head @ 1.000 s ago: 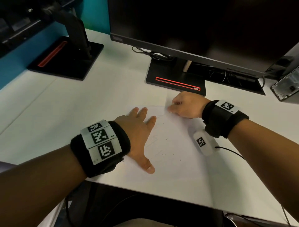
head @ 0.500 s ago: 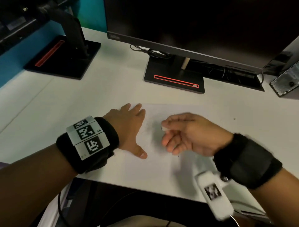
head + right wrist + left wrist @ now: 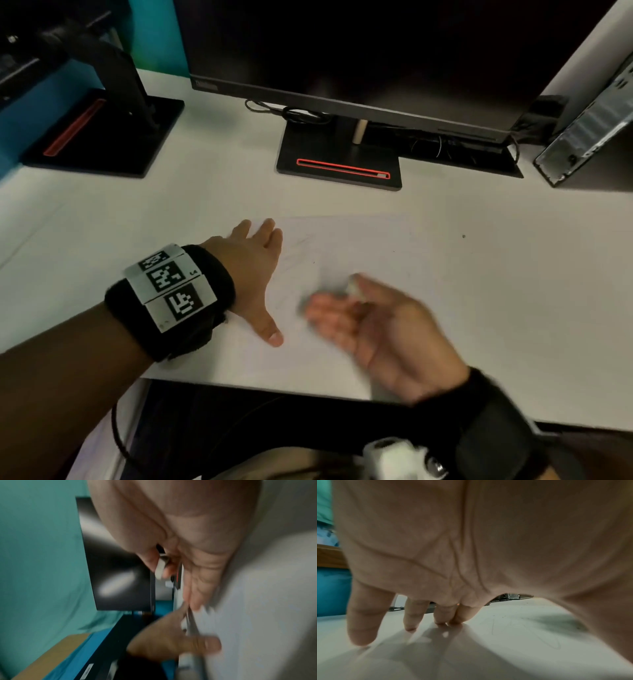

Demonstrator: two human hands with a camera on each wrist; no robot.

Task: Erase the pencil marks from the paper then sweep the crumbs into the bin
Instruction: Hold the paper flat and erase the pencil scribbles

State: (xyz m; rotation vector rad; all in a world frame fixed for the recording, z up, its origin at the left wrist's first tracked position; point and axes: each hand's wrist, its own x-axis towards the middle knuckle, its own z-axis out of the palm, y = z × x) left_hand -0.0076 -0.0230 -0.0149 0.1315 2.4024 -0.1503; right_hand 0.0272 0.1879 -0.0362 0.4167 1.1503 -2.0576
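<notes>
A: While the left hand (image 3: 251, 270) is lying flat on the near-left part of the paper (image 3: 394, 246), fingers straight and spread, what is the right one doing?

B: The right hand (image 3: 380, 322) is hovering palm-up over the near-middle of the sheet, blurred, and is pinching a small white eraser (image 3: 352, 284) between thumb and fingertip; the other fingers are lying loose.

A: Wrist views agreeing?

B: Left wrist view is showing fingertips (image 3: 410, 628) pressing the paper, with faint pencil marks (image 3: 544, 639) just to their right. Right wrist view is showing the eraser (image 3: 159, 568) clamped at the thumb tip.

A: Surroundings?

B: Paper is sitting on a white desk (image 3: 137, 219), with a monitor stand (image 3: 339, 161) at the far side. Crumbs are too small to tell.
</notes>
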